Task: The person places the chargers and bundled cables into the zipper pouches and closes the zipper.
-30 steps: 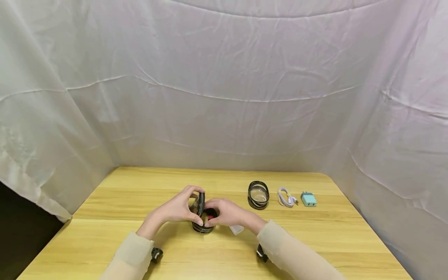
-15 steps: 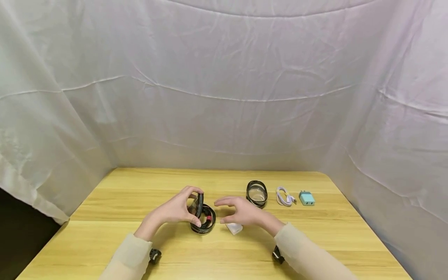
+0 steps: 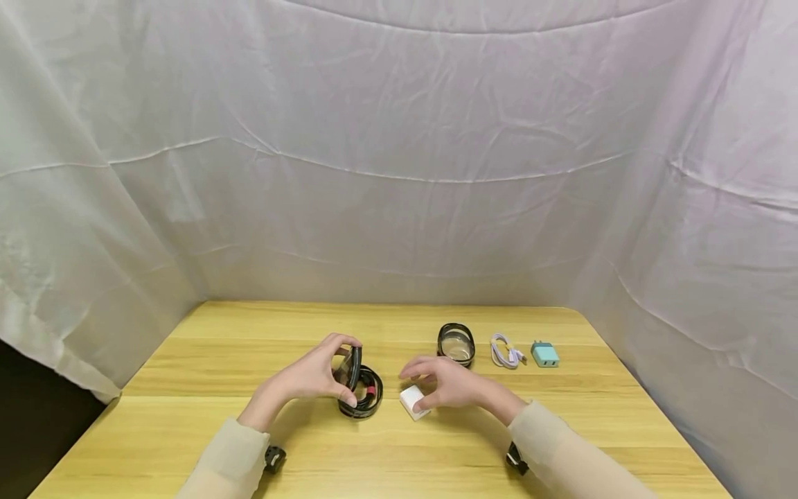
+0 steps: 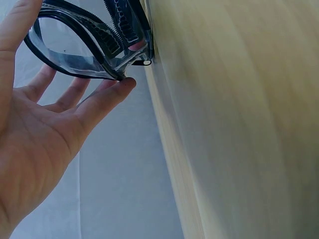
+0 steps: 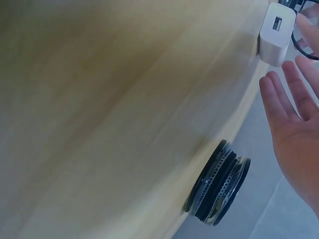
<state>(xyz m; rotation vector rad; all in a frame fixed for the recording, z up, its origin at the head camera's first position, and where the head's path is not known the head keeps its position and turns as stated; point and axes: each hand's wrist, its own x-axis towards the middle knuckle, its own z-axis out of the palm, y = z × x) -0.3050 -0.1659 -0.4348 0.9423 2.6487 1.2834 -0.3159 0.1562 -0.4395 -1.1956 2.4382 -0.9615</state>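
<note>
My left hand (image 3: pixel 308 374) grips the raised lid of a clear round zip case (image 4: pixel 82 63) with black trim, thumb low and fingers at the top. Inside the case lies a coiled black cable (image 3: pixel 377 388) with a red tie (image 3: pixel 370 391). To its right, a white USB charger (image 3: pixel 408 398) rests on the table. My right hand (image 3: pixel 458 384) hovers over the charger's right side, its fingers spread. In the right wrist view those fingers appear close to the charger (image 5: pixel 275 42) but not closed round it.
A second clear zip case (image 3: pixel 441 345) with black trim stands behind my right hand. Farther right lie a coiled white cable (image 3: pixel 495 353) with a yellow tie and a teal plug charger (image 3: pixel 546 355). Pale curtains (image 3: pixel 399 229) hang behind the wooden table (image 3: pixel 349 464).
My right hand has left the case with the black cable and moved right to the white charger, uncovering the cable. The left hand keeps holding the lid in nearly the same place.
</note>
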